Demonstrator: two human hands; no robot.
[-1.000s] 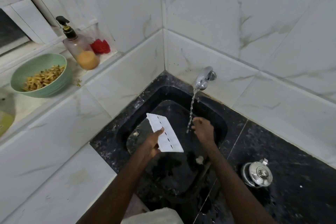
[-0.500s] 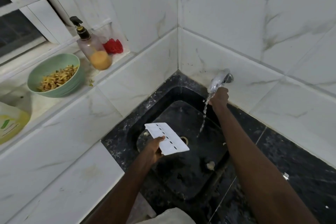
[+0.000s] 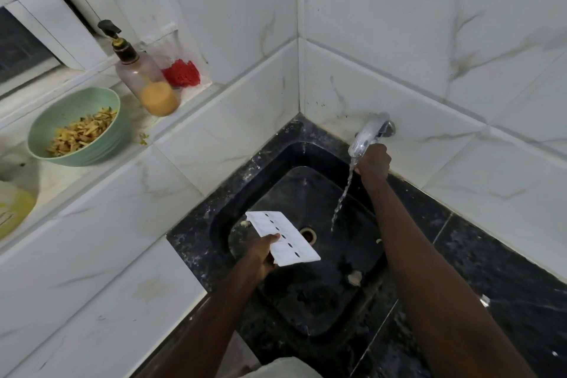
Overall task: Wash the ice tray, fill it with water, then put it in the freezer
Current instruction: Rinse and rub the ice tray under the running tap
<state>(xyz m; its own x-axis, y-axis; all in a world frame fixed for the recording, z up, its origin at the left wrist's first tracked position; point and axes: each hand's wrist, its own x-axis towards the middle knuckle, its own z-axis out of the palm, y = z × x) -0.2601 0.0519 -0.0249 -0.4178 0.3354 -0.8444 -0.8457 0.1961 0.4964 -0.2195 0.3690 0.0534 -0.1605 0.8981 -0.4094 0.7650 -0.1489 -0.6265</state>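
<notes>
A white ice tray (image 3: 283, 238) hangs tilted over the black sink (image 3: 306, 301), underside up, with a row of dark slots along it. My left hand (image 3: 260, 258) grips its near edge, thumb on top. My right hand (image 3: 372, 163) reaches up to the chrome tap (image 3: 366, 135) on the right wall and holds it from below. A thin stream of water (image 3: 342, 196) falls from the spout into the sink, to the right of the tray and not touching it. The drain hole (image 3: 307, 234) shows just past the tray.
On the white ledge at the left stand a green bowl (image 3: 75, 127) of yellow peelings, a pump bottle (image 3: 144, 83) with orange liquid and a red scrubber (image 3: 181, 73). Black counter (image 3: 497, 270) runs to the right of the sink. Small scraps lie in the sink bottom.
My right hand rose from the sink, under the stream, up to the tap and stays there. The left hand keeps the tray over the sink. The view shifted left, so the steel pot is out of frame.
</notes>
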